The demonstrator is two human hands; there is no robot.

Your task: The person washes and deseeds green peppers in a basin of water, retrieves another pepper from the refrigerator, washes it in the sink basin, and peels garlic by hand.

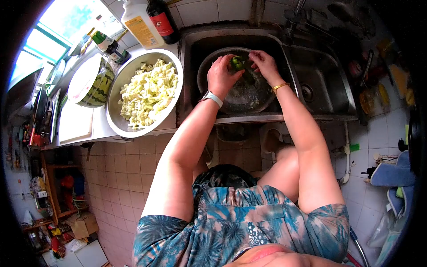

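My left hand point(223, 77), with a pale watch band at the wrist, is closed around a green pepper point(237, 63) over the left sink basin. Just right of the pepper is my right hand point(264, 66), a gold bracelet on its wrist. Its fingers are bent and slightly apart, with nothing visible between them. Below both hands a round metal bowl point(209, 95) sits in the sink, holding water with small light bits in it. A darker green shape point(248, 79) shows in the bowl under the hands, too dim to name.
A large metal bowl point(116, 126) of cut cauliflower point(149, 95) stands on the counter left of the sink. Beyond it are a cut watermelon point(98, 84), a white jug point(141, 26) and dark bottles point(163, 22). To the right is the second sink basin point(327, 84), beneath the faucet point(293, 15).
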